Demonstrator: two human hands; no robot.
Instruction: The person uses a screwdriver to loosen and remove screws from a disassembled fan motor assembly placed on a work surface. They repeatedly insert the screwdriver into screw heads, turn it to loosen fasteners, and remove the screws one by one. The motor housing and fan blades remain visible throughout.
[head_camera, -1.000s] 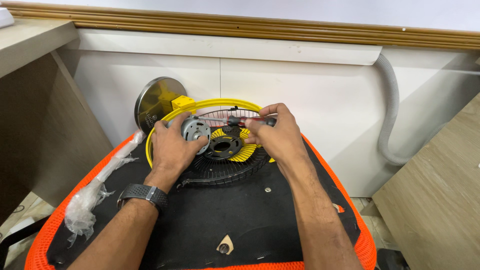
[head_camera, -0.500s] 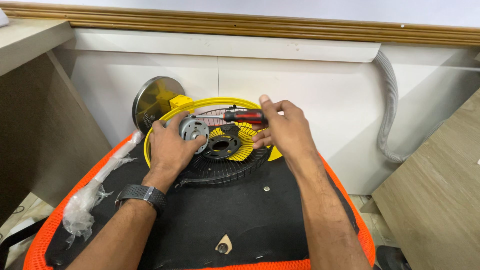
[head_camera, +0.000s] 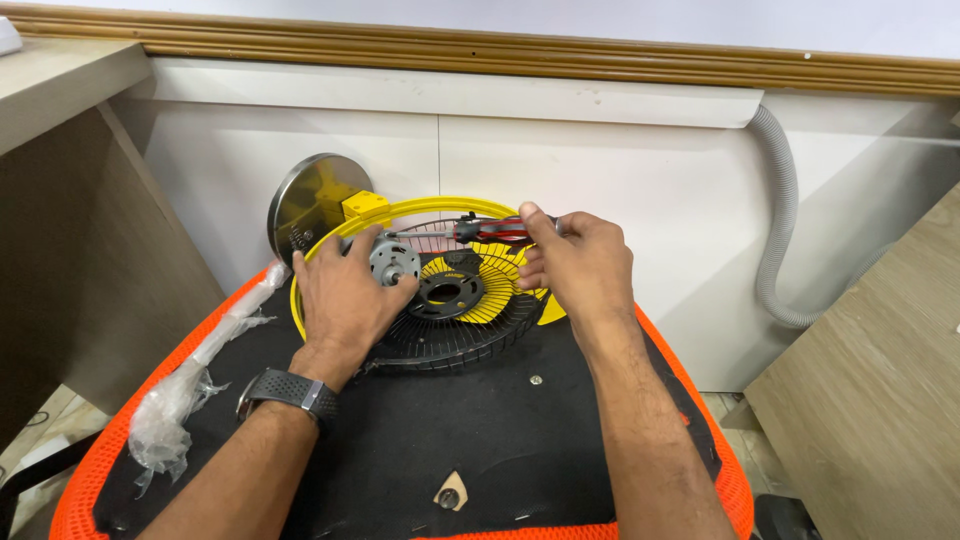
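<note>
Since a second ago, right hand (head_camera: 580, 265) has lifted the red-handled screwdriver (head_camera: 480, 231), pinched closed, toward the motor (head_camera: 394, 260) clasped by left hand (head_camera: 345, 295); seating the tip looks next

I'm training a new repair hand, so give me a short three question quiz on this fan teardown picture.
1. Which hand grips the red-handled screwdriver?
2. True or false: the left hand rests on the grey fan motor.
3. Where does the loose clear plastic wrap lie? A: on the black fan grille. B: along the left edge of the orange-rimmed black seat. C: on the grey corrugated hose.

Key:
1. The right hand, holding it roughly level with the tip toward the motor.
2. True.
3. B.
</note>
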